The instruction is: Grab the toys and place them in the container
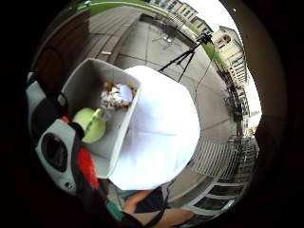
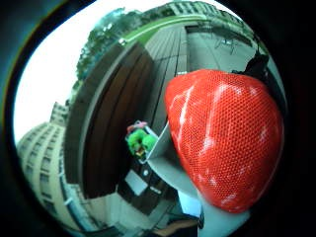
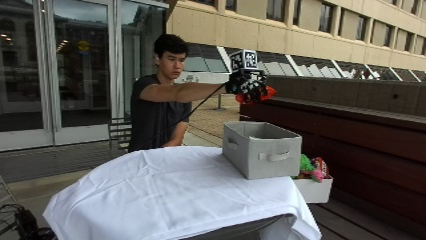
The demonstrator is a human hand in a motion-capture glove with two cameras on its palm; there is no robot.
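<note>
I see the table [image 3: 166,190] under its white cloth, the grey container [image 3: 261,149] at its edge. Raised above the container, my right hand [image 3: 247,86] has its fingers [image 3: 253,90] curled round a red mesh toy [image 3: 263,94]. Its rounded end bulges past the palm; long axis unclear. Toys lie inside the container.

One grey fabric container [image 3: 261,149] stands at the far edge of your one white-clothed table [image 3: 166,190]; one white tray [image 3: 313,189] sits just beside that edge; you hold one red mesh toy [image 2: 227,136] in your one gloved right hand [image 3: 247,86]; two toys show inside the container, one green [image 1: 91,124], one white and brown [image 1: 116,96]; the tray's toys [image 3: 311,167] are too bunched to count.
</note>
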